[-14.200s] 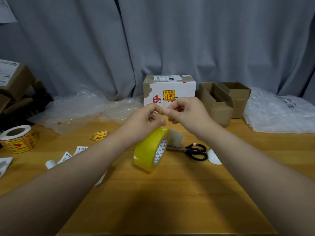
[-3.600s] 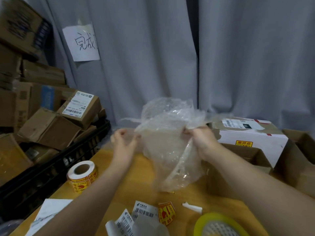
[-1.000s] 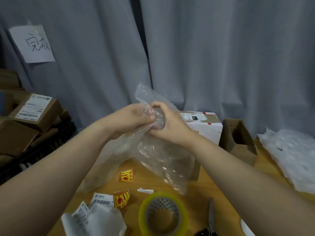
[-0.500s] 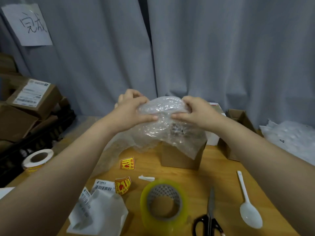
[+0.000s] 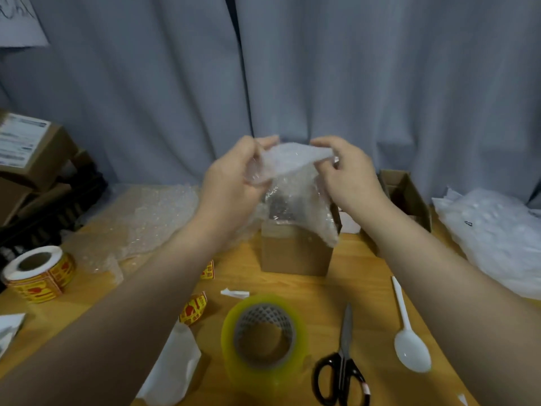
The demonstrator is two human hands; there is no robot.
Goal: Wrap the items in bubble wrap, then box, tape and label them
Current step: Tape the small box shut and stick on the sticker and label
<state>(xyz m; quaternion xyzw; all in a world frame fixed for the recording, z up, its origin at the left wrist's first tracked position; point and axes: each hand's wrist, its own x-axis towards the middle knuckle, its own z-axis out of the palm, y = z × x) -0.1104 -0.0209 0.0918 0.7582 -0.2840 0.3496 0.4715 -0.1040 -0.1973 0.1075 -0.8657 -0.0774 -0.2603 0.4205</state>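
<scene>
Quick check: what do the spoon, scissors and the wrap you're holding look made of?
Spoon: white plastic, probably; glossy, thin. Scissors: grey metal blades, black handles, likely plastic. Bubble wrap: clear soft plastic film, shiny, dotted with bubbles.

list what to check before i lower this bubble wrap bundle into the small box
1. Left hand and right hand both grip the bubble wrap: ok.
2. Bundle is above the small brown box: ok.
3. Item fully covered: cannot tell; only a dark shape shows through the wrap.
4. Box opening clear: cannot tell, the wrap hides it.
5. Loose wrap tucked in: not ok, an end hangs over the box's right side.
6. Tape roll and scissors lie nearby on the table: ok.
</scene>
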